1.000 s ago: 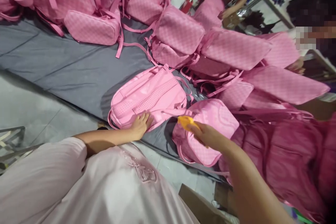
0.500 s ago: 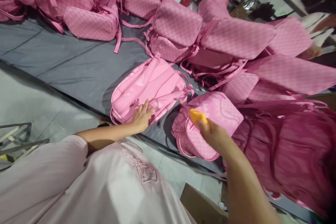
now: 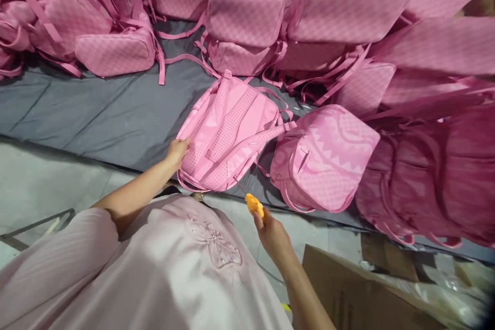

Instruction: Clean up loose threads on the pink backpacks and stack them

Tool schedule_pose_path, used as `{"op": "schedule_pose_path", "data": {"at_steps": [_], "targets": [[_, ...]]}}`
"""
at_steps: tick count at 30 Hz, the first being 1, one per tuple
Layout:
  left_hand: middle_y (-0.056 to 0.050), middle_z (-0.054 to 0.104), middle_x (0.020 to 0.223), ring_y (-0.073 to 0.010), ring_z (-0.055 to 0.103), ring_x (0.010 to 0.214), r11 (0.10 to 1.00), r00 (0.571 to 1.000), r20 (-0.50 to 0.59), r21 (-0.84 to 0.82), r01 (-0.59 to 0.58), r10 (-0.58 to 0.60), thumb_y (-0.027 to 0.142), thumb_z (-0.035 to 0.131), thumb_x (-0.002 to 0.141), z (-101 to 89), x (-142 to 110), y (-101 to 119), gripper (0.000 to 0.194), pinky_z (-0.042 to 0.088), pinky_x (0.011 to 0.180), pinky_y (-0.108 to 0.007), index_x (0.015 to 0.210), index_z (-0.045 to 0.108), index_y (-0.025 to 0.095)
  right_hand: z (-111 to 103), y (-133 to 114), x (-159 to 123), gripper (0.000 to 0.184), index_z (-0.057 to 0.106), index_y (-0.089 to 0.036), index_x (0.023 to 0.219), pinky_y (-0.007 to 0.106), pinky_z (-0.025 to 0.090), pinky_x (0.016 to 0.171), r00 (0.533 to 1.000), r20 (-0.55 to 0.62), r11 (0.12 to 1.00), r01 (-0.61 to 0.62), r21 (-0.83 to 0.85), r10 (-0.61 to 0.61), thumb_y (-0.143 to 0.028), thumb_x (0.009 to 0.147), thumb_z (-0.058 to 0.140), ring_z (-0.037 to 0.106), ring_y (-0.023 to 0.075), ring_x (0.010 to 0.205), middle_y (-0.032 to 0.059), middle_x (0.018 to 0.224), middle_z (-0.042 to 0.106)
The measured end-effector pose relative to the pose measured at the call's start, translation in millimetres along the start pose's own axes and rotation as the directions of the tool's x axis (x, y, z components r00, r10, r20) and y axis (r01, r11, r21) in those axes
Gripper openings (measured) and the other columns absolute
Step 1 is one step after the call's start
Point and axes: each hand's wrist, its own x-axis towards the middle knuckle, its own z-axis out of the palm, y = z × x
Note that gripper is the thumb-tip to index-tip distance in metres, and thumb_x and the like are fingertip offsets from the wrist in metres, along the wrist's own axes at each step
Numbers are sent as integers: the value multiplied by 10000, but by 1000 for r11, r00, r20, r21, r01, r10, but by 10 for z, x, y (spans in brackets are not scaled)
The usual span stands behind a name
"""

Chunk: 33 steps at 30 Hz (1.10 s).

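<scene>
Head view: we have the left hand [image 3: 178, 152] on the pink backpack [image 3: 232, 121], fingers closed over its left side edge; the fingertips underneath are hidden from us. Right hand [image 3: 274, 234], we note, is clenched round the orange tool [image 3: 254, 205], whose thin shaft runs from the right fingers toward the bag's near edge; we can't tell if the tip touches. Backpack lies strap side up on the grey-covered table [image 3: 127, 108], right of the left fingers and beyond the right ones, perforated back panel and shoulder straps facing us. Right of and beyond the right fingers we get the second backpack [image 3: 328, 160], zigzag print on it, just beside the first. Farther right of those fingers sit the darker pink bags [image 3: 429, 180], packed side by side. Well beyond both hands we see the checkered bags [image 3: 245, 13] in a heaped row, loose straps hanging toward us; more bags [image 3: 116, 54] lie beyond and left of the left fingers. Cardboard box [image 3: 356, 294]: right of the right fingers, on our side of the table. Pale shirt [image 3: 209, 247] fills the space nearer us than the fingers.
</scene>
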Motion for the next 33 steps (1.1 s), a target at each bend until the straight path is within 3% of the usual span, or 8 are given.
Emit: {"op": "schedule_pose_path", "data": {"at_steps": [3,7,14,16,21,25,28,33], "targets": [[-36,620,765,-137,618,748,992,990,103,-73,102,-94,324,650,884,-17,69,42,182,524,795,-243,845,572,165,247,-381,55,373,577,-166,1186,264,321,582,1000,-13,1000,-15,-14,14,-406,1050,325,694,242,777,103,861,730],[-24,634,705,-143,603,698,967,941,284,-119,226,-185,307,719,839,15,124,70,184,529,762,-257,837,631,145,403,-804,183,352,563,-168,1175,266,275,577,996,-81,999,-48,-19,46,-409,1061,332,690,225,784,111,890,737],[-47,670,759,-154,654,751,945,894,388,-136,297,-225,280,630,918,14,203,62,151,567,809,-290,888,649,133,486,-966,180,356,543,-177,1211,276,259,581,993,-77,995,-95,-42,92,-425,1063,335,694,226,812,100,909,742],[-57,683,809,-148,665,756,930,846,469,-120,346,-254,346,608,941,37,238,21,215,565,768,-262,883,641,141,509,-1039,221,358,552,-181,1212,276,273,591,992,-80,995,-97,-29,94,-432,1060,346,696,229,824,99,914,742],[-63,712,891,-153,686,702,901,664,677,-1,435,-319,500,533,957,70,418,-50,349,550,664,-266,972,638,168,586,-1170,365,376,534,-182,1296,272,307,623,990,-125,997,-73,-18,70,-432,1041,416,692,233,831,107,931,738],[-64,729,990,-164,713,764,915,591,765,-4,402,-257,596,501,942,13,506,-52,455,554,682,-275,1123,632,199,628,-982,343,405,533,-160,1268,275,277,600,942,-200,963,-266,36,268,-450,1054,349,678,229,779,117,900,727],[-93,738,997,-223,726,920,924,601,763,-16,383,-236,662,479,922,-2,470,-52,580,572,810,-349,1216,618,181,635,-872,398,422,507,-145,1273,272,255,585,890,-253,925,-363,109,379,-441,1068,287,663,209,758,122,919,718],[-136,740,1018,-301,677,1124,943,690,691,-38,332,-215,764,452,873,37,442,-82,740,529,970,-459,1238,610,141,657,-914,682,352,513,-151,1202,275,259,585,912,-270,951,-298,86,310,-430,1059,354,665,206,761,110,900,713]]}}
